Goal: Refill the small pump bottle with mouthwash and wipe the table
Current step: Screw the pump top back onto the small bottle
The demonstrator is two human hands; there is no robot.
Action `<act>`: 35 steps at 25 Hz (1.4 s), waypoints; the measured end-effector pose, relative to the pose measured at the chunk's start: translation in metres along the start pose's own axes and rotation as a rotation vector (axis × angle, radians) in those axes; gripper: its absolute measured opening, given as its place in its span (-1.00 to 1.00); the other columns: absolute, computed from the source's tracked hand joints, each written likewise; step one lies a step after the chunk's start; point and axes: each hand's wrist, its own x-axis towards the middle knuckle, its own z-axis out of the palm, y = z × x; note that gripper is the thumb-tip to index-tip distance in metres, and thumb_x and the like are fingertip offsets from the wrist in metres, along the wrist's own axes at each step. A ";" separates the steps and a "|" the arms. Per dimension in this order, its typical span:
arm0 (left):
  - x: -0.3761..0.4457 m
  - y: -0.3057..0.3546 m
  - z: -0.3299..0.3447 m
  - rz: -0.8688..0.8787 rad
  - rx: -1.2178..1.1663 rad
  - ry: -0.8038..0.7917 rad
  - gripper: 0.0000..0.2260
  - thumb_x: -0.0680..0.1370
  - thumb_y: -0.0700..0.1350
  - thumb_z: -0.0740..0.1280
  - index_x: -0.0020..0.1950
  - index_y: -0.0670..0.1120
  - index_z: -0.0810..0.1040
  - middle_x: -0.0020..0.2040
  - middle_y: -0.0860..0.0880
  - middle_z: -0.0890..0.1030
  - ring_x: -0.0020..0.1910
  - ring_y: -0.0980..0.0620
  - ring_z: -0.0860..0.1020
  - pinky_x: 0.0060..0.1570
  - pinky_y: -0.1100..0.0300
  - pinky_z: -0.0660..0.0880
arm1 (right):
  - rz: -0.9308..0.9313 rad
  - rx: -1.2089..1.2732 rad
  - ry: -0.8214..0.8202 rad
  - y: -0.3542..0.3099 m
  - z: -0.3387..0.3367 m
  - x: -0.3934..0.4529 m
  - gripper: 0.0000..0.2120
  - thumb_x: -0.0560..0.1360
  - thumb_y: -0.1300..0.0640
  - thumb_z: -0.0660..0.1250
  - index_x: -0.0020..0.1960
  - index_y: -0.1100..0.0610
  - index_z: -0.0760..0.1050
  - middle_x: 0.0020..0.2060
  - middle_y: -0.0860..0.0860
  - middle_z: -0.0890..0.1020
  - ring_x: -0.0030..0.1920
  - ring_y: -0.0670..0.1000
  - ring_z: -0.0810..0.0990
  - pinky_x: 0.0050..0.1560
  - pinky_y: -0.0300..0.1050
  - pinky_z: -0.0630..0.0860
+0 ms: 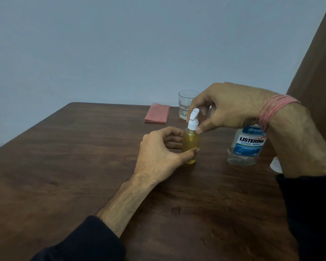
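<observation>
A small pump bottle (190, 142) with yellowish liquid stands upright on the brown wooden table (83, 157), near its middle. My left hand (158, 153) grips the bottle's body between thumb and fingers. My right hand (222, 110) comes from above and pinches the white pump head (193, 121) at its collar. A Listerine Cool Mint mouthwash bottle (247, 147) stands to the right, partly hidden behind my right wrist. A folded pink cloth (157, 113) lies flat at the table's far edge.
A clear drinking glass (184, 105) stands at the far edge beside the cloth, partly behind my right hand. A small wet spot (176, 210) marks the table in front of me. A white object (276, 164) peeks out under my right forearm. A brown curtain (318, 63) hangs at the right.
</observation>
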 end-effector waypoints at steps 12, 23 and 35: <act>0.000 0.000 0.001 0.007 -0.005 -0.062 -0.57 0.42 0.12 0.80 0.22 0.13 0.79 0.06 0.23 0.85 0.08 0.29 0.81 0.23 0.06 0.79 | 0.006 0.017 0.040 -0.002 0.002 0.000 -0.71 0.41 -0.26 0.63 -0.06 -0.08 0.72 -0.30 -0.16 0.76 -0.21 -0.19 0.70 -0.11 -0.14 0.57; 0.003 -0.007 -0.001 0.016 -0.034 -0.129 -0.58 0.45 0.07 0.79 0.24 0.12 0.77 0.09 0.23 0.85 0.15 0.28 0.80 0.28 0.00 0.77 | 0.068 0.222 0.413 0.001 0.067 -0.026 -0.69 0.61 -0.27 0.43 -0.11 -0.05 0.57 -0.40 -0.04 0.62 -0.33 -0.06 0.60 -0.23 -0.02 0.56; -0.008 0.003 0.003 0.079 0.064 -0.115 -0.59 0.55 -0.05 0.71 0.37 0.05 0.73 0.18 0.21 0.82 0.26 0.35 0.74 0.48 0.05 0.66 | 0.328 0.488 0.895 -0.024 0.123 -0.028 -0.54 0.55 -0.30 0.49 0.30 -0.04 0.73 -0.51 0.01 0.53 -0.40 -0.04 0.61 -0.15 0.01 0.69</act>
